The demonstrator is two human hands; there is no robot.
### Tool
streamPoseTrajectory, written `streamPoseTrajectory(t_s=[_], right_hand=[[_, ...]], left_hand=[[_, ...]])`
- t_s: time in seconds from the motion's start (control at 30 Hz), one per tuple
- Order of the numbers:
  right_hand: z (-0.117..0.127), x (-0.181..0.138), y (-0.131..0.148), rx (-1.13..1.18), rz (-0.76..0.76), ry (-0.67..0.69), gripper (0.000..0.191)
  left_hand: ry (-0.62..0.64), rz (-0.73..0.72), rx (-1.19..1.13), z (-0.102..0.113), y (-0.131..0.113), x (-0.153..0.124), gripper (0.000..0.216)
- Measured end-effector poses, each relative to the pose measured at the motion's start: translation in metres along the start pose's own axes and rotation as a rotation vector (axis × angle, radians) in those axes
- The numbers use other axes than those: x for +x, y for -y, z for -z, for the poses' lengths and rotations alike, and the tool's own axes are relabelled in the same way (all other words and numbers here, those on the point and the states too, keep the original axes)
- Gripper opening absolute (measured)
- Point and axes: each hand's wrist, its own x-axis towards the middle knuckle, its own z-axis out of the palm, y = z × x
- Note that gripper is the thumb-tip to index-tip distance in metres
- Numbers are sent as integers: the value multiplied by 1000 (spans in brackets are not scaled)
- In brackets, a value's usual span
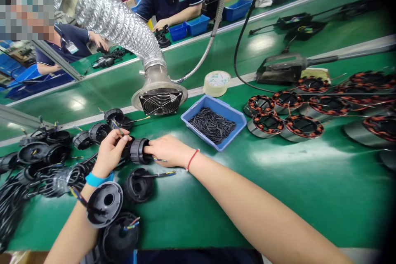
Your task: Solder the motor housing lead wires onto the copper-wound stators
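Note:
My right hand grips the rim of a black ribbed round plastic housing, fingertips partly inside its opening. Short coloured wires stick out beneath that hand. On the housing's other side, my left hand has thumb and fingers pinched together. What lies between them is too small to make out; wire ends show close by. Below the hands, a black cup-shaped housing lies with its wires pointing right. Another housing overlaps my left forearm in view, and one more sits lower.
A blue bin holds many short black tubes. Behind it are a tape roll and a fan-fitted exhaust hood. Copper-wound stators stand right. Black cables and more housings crowd the left. Two co-workers sit across the bench.

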Motion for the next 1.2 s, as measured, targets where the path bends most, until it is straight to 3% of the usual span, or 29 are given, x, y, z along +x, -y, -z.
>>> streamPoseTrajectory(t_s=[0.57,0.93,1.07,1.2], right_hand=[[-9,4,1,51,-54,5,19],[-12,25,16,94,-191,27,15],[-3,15,10,211,-205,-46,14],[16,-1,-1,448,-230,-142,11]], left_hand=[[34,-39,42,0,2,-2,22],[37,-69,-32,-2,1,-2,24],[-2,-33,-175,-4,1,-3,29],[16,-45,-286,-6,0,-6,16]])
